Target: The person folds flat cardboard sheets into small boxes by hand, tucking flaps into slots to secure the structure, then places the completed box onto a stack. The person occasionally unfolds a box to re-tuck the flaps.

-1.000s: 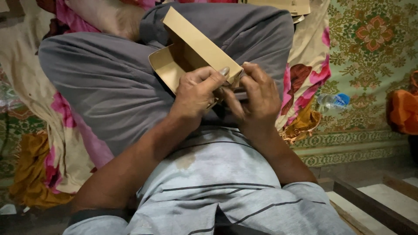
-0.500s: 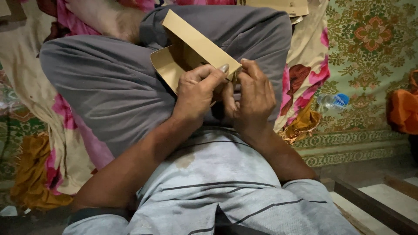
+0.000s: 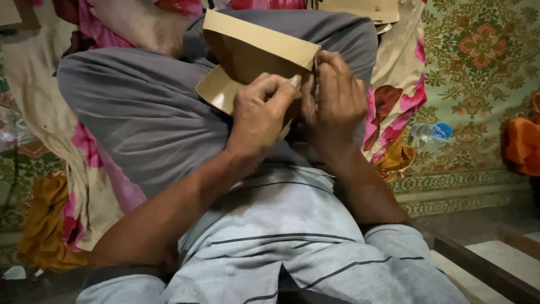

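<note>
Seated person's lap, covered by grey cloth trousers [image 3: 140, 118] with knees drawn up, fills the upper middle of the head view; below it a pale grey shirt with thin dark stripes [image 3: 281, 236]. Beneath and to both sides lies a cream bedsheet printed with pink and red flowers [image 3: 394, 107], and to the right a green patterned floor mat [image 3: 478, 73]. On the lap, a folded piece of tan brown card or stiff paper [image 3: 253, 48], its long flap standing tilted along the top edge and a curved lower panel showing at the left. Compared with half a second earlier, the flap lies flatter across the picture and sits nearer the camera, with both hands raised closer to its right end. Left hand [image 3: 261, 112]: fingers curled shut, thumb and forefinger pinching the card's lower right edge. Right hand [image 3: 337, 98]: fingers bent and closed against the same right end of the card, just beside the left hand, touching it. A small clear plastic bottle with blue cap [image 3: 430, 132] lies on the mat, well apart.
</note>
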